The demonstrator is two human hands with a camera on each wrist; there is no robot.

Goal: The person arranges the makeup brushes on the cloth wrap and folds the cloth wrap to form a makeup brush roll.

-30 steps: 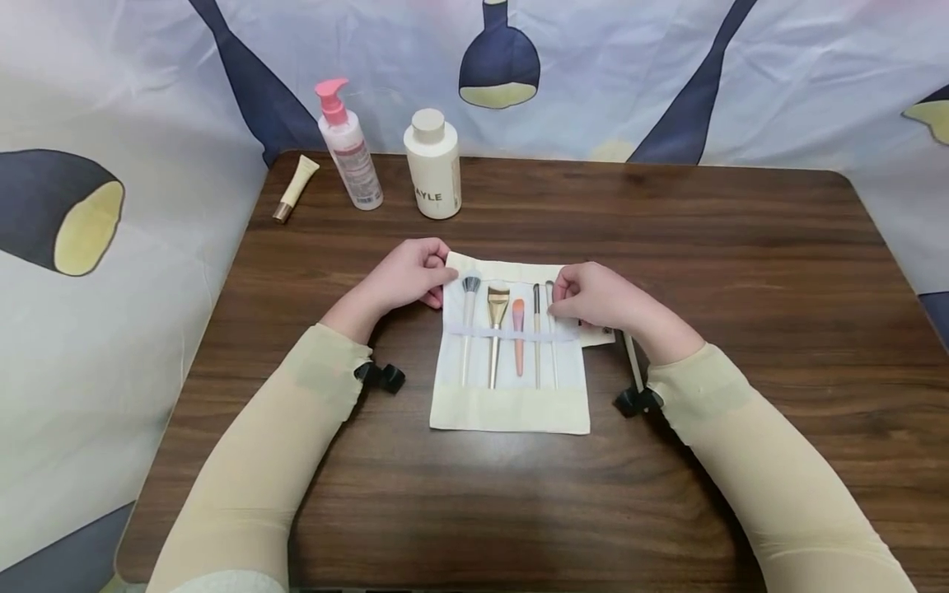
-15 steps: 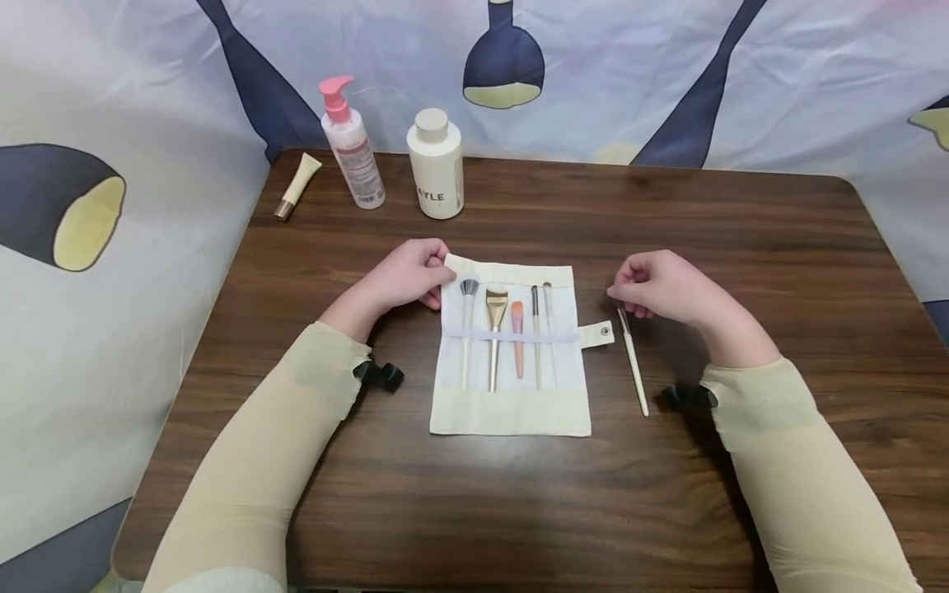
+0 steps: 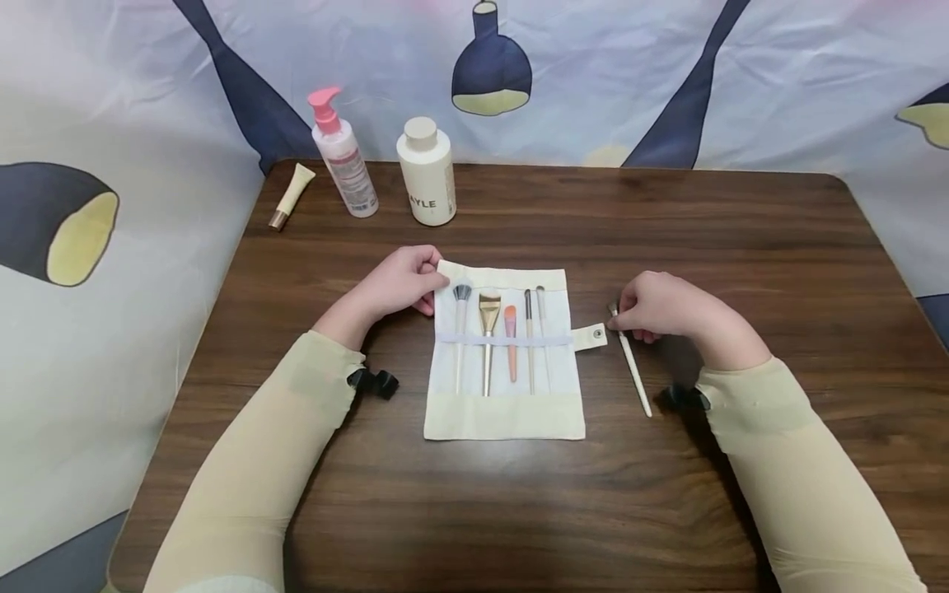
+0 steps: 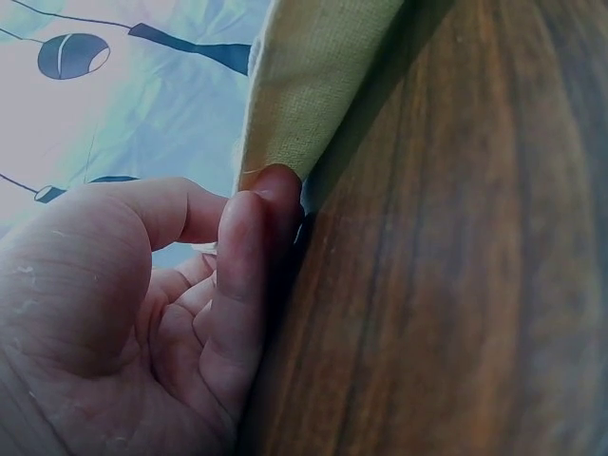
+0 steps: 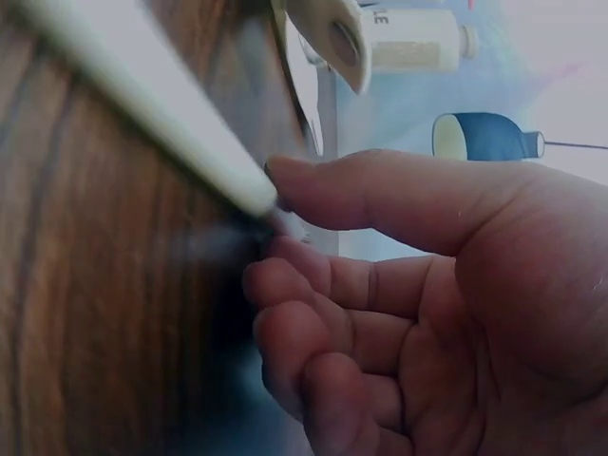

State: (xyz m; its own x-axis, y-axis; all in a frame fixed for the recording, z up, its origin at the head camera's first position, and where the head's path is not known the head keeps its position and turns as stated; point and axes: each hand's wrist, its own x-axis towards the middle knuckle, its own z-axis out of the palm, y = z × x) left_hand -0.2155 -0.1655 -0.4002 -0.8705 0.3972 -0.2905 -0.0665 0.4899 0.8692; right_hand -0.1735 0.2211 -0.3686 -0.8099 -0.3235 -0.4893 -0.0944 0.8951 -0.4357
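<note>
A cream cloth makeup brush roll (image 3: pixel 504 418) lies unrolled on the table, with several makeup brushes tucked under its elastic band. My left hand (image 3: pixel 400 280) pinches the roll's upper left corner between thumb and forefinger; in the left wrist view the cloth edge (image 4: pixel 304 104) rises a little from the wood. To the right of the roll, a loose white-handled makeup brush (image 3: pixel 636 379) slants on the table. My right hand (image 3: pixel 660 306) pinches it near its bristle end, the other fingers curled beneath. The snap strap (image 3: pixel 591 337) sticks out between roll and brush.
At the back left stand a pink-topped pump bottle (image 3: pixel 345 169) and a white capped bottle (image 3: pixel 427 177). A small cream tube (image 3: pixel 292 196) lies beside them. A patterned cloth (image 3: pixel 578 91) hangs behind the wooden table (image 3: pixel 741 247).
My right hand has left the thin brush at the roll's right side, moved right and come down on the loose brush, which it now pinches. The left hand keeps its corner.
</note>
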